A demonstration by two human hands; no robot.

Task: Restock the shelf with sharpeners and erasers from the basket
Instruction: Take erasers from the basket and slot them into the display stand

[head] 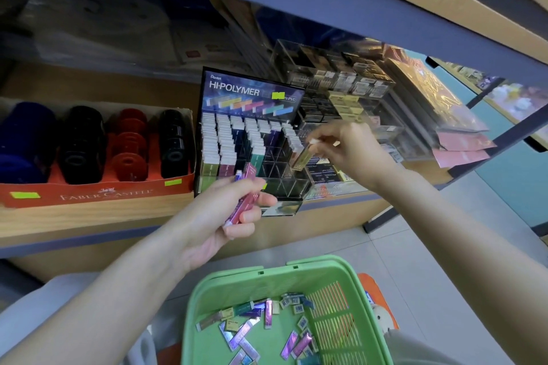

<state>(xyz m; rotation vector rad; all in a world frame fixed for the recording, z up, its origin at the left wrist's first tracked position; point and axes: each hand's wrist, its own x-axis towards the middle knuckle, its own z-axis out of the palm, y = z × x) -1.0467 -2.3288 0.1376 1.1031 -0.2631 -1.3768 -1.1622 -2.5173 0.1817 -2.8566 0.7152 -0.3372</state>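
— What's the room like on your feed?

— I see a wooden shelf (89,216) with a blue-grey front rail, another board (385,9) close above it, and pale floor tiles (415,246) below. A green plastic basket (237,278) sits low in front of me, between the two forearms.

— And on the shelf?

— At the left is a red Faber-Castell tray (106,194) holding rows of round sharpeners (81,145) in blue, black and red. Just beside it on the right stands a black Pentel Hi-Polymer display (237,92). Its stepped slots are filled mostly at the left and rear with white-ended bars. Behind and to the right of that I make out a clear acrylic organiser (326,68) of small boxed goods I can't read.

— Where are the erasers?

— The loose erasers (246,329) lie scattered on the basket floor, slim bars in shiny purple, teal and yellow sleeves. The left hand (225,213) has its fingers curled round a few pink-sleeved erasers (243,201), in front of the display's lower edge. The right hand (353,148) pinches one gold-sleeved eraser (302,157) between thumb and fingertips, white end up, over the display's right columns. I can't tell whether it touches a slot.
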